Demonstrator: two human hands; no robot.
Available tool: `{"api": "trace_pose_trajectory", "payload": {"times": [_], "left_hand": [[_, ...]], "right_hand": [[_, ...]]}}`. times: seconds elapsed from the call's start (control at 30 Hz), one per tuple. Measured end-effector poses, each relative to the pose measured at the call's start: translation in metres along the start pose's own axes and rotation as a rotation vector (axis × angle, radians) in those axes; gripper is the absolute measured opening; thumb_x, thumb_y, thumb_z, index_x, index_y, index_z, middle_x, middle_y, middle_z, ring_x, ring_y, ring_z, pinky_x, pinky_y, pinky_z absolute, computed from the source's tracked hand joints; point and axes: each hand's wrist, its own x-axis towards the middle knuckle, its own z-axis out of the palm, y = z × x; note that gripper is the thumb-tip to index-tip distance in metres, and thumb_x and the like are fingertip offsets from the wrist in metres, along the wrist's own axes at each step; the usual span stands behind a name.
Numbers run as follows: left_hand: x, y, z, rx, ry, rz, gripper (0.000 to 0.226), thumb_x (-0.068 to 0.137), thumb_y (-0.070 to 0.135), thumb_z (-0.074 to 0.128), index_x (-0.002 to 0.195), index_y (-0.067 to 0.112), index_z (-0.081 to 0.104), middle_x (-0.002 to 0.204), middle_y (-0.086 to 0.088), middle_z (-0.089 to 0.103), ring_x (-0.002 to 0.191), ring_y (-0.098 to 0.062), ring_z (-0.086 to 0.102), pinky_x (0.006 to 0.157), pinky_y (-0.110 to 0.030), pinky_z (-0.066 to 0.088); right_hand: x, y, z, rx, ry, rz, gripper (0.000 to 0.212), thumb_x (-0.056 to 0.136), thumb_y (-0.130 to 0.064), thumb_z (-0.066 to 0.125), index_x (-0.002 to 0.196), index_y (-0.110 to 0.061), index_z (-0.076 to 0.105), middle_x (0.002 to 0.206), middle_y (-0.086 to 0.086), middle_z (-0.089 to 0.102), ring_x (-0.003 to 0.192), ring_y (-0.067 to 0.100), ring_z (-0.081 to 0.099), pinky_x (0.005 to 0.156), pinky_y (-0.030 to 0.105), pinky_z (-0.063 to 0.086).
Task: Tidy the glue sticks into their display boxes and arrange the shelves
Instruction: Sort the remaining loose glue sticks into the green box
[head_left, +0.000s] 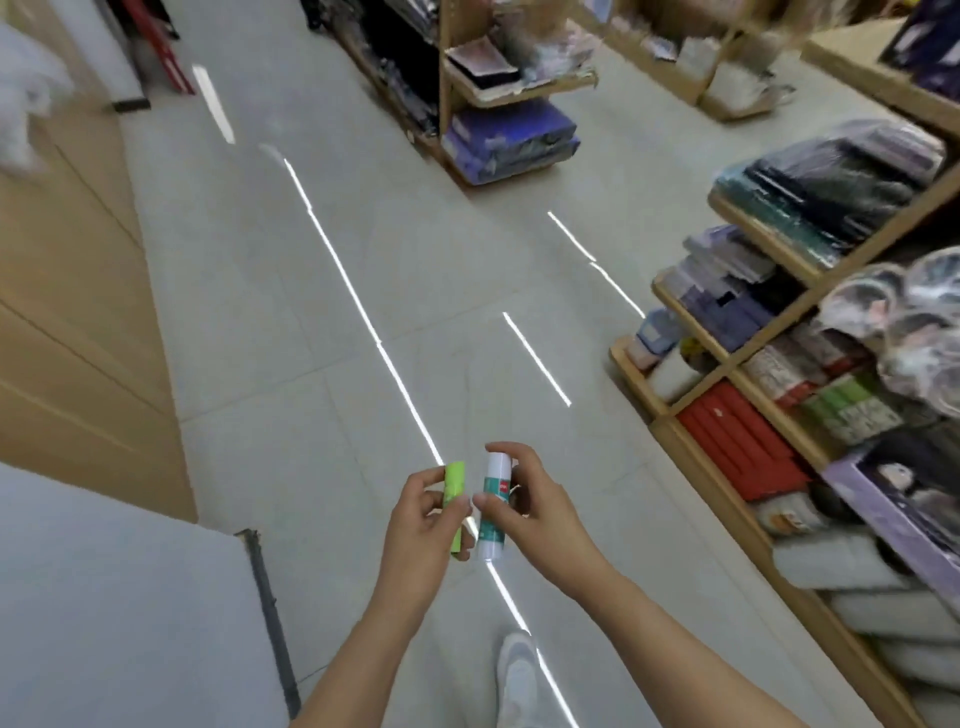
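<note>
My left hand (415, 535) grips a bright green glue stick (455, 506), held upright in front of me over the aisle floor. Right beside it, my right hand (535, 509) holds a white glue stick with a teal label (493, 512), fingers curled round its middle and one finger on its cap. The two sticks stand side by side, almost touching. No display box for glue sticks shows in this view.
Wooden shelving (769, 358) with stacked stationery packs runs along the right. Another shelf unit (498, 98) stands further up the aisle. A wooden wall panel (72, 291) and a grey counter surface (114, 613) lie on the left. My white shoe (517, 670) shows below on the tiled floor.
</note>
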Motion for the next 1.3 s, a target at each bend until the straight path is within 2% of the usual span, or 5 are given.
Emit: {"api": "trace_pose_trajectory", "payload": {"times": [0.33,0.5,0.7,0.97,1.3], "left_hand": [[-0.030,0.149,0.223,0.151,-0.329,0.229,0.024,0.093,0.007,0.061,0.113,0.020,0.059,0.090,-0.008,0.070,0.064,-0.011,0.064,0.062,-0.022,0.052],[-0.053,0.189,0.362,0.156,-0.502,0.356,0.029,0.090,0.005,0.064,0.111,0.024,0.057,0.100,-0.015,0.069,0.086,-0.023,0.067,0.071,-0.033,0.056],[-0.083,0.227,0.484,0.172,-0.714,0.453,0.029,0.092,0.012,0.066,0.114,0.028,0.057,0.101,-0.007,0.070,0.090,-0.023,0.070,0.072,-0.035,0.057],[-0.075,0.241,0.634,0.272,-0.968,0.547,0.022,0.092,0.009,0.066,0.109,0.021,0.062,0.100,-0.003,0.068,0.086,-0.008,0.064,0.075,-0.022,0.055],[-0.056,0.232,0.794,0.368,-1.144,0.603,0.017,0.091,0.017,0.067,0.100,0.030,0.059,0.091,0.002,0.063,0.083,-0.011,0.061,0.075,-0.030,0.053]], "right_hand": [[-0.088,-0.047,-0.224,0.173,0.462,-0.099,0.041,0.090,-0.030,0.070,0.124,-0.034,0.048,0.097,0.014,0.059,0.084,0.037,0.060,0.077,0.043,0.056],[-0.138,-0.047,-0.355,0.147,0.659,-0.167,0.036,0.091,-0.022,0.068,0.119,-0.034,0.049,0.092,0.000,0.062,0.078,0.012,0.064,0.071,0.032,0.057],[-0.188,-0.046,-0.474,0.112,0.888,-0.218,0.045,0.093,-0.019,0.066,0.131,-0.027,0.044,0.095,0.002,0.061,0.076,0.009,0.062,0.066,0.026,0.054],[-0.217,0.003,-0.592,0.030,1.133,-0.135,0.042,0.093,-0.023,0.066,0.129,-0.033,0.048,0.101,0.006,0.064,0.087,0.030,0.064,0.080,0.052,0.055],[-0.244,0.050,-0.708,0.032,1.431,-0.029,0.042,0.093,-0.014,0.066,0.126,-0.033,0.048,0.104,-0.001,0.058,0.083,0.018,0.066,0.070,0.034,0.054]]}}
